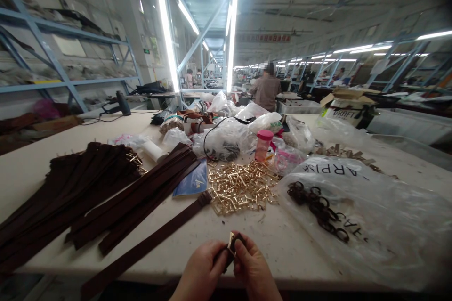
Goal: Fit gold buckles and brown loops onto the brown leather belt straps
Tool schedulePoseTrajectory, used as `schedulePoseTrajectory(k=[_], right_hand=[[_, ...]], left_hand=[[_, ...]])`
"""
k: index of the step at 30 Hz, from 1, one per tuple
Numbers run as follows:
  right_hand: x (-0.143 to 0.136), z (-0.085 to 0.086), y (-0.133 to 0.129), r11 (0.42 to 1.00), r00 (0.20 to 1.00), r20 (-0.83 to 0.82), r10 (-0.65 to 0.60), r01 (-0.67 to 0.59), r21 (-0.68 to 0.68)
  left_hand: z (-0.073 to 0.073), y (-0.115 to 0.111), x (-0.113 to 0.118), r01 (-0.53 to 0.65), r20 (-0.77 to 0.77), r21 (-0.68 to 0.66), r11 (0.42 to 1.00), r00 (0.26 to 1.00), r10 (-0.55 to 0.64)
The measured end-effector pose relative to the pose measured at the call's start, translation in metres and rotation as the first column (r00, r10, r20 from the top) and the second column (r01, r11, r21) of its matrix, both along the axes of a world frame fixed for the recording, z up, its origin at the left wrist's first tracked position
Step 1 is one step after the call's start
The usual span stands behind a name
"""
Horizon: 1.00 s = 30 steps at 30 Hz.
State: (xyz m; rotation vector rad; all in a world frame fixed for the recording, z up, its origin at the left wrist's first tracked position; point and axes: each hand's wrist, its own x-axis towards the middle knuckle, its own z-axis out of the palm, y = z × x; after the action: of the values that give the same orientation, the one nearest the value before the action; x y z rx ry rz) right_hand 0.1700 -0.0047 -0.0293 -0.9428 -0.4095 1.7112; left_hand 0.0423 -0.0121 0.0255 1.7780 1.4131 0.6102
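Close to the table's front edge, my left hand [206, 261] pinches a short visible part of a dark brown strap [228, 262]. A gold buckle [231, 240] sits on this strap, between my two hands. My right hand [252, 263] is closed on the strap's end beside the buckle, thumb on top. The rest of the held strap is hidden by my hands. Just beyond lies a pile of gold buckles [245, 188]. To the left, one brown strap [151, 242] lies alone, near a stack of straps [141, 197] and a larger bundle [70, 192].
On the right, a clear plastic bag [384, 216] lies under dark brown loops [319, 209]. Behind the buckles stand a pink-lidded jar [263, 145] and several plastic bags. A blue booklet [192, 181] is partly under the straps. A person [267, 89] stands farther back.
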Motion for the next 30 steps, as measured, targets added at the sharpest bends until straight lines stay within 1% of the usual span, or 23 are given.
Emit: schedulePoseTrajectory(k=[3, 5, 7, 9, 11, 14, 17, 21, 24, 27, 30], right_hand=[[-0.002, -0.011, 0.001, 0.999, 0.999, 0.038, -0.016, 0.015, 0.036], [-0.001, -0.020, 0.004, 0.998, 0.997, 0.061, -0.041, 0.038, 0.051], [0.004, -0.023, 0.010, 0.997, 0.995, 0.076, -0.065, 0.061, 0.056], [0.009, -0.019, 0.017, 0.994, 0.993, 0.074, -0.095, 0.091, 0.056], [0.012, -0.008, 0.021, 0.990, 0.989, 0.066, -0.131, 0.128, 0.056], [0.010, 0.008, 0.015, 0.985, 0.982, 0.091, -0.166, 0.161, 0.060], [0.001, 0.013, 0.002, 0.984, 0.977, 0.124, -0.175, 0.173, 0.029], [-0.011, 0.011, -0.010, 0.988, 0.985, 0.084, -0.150, 0.151, -0.011], [-0.014, 0.011, -0.012, 0.991, 0.988, 0.082, -0.131, 0.131, 0.002], [-0.010, 0.010, -0.009, 0.991, 0.984, 0.119, -0.134, 0.129, 0.043], [-0.003, 0.009, -0.008, 0.991, 0.973, 0.190, -0.133, 0.123, 0.060]], left_hand=[[0.001, 0.001, 0.003, 0.003, 0.013, -0.049, 0.999, 1.000, -0.002], [0.002, 0.004, 0.002, 0.042, 0.003, -0.122, 0.992, 0.999, -0.042], [0.003, 0.008, 0.000, 0.074, -0.040, -0.203, 0.976, 0.996, -0.084], [0.007, 0.012, -0.002, 0.075, -0.085, -0.227, 0.971, 0.992, -0.097], [0.013, 0.015, -0.004, 0.064, -0.087, -0.198, 0.978, 0.993, -0.082], [0.023, 0.015, -0.004, 0.078, -0.035, -0.198, 0.977, 0.996, -0.086], [0.029, 0.015, -0.004, 0.128, 0.047, -0.248, 0.960, 0.992, -0.120], [0.026, 0.015, -0.004, 0.141, 0.126, -0.267, 0.953, 0.986, -0.111], [0.022, 0.016, -0.006, 0.147, 0.191, -0.329, 0.933, 0.978, -0.087], [0.017, 0.019, -0.007, 0.139, 0.248, -0.405, 0.904, 0.968, -0.038], [0.013, 0.021, -0.006, 0.115, 0.288, -0.495, 0.861, 0.957, 0.038]])
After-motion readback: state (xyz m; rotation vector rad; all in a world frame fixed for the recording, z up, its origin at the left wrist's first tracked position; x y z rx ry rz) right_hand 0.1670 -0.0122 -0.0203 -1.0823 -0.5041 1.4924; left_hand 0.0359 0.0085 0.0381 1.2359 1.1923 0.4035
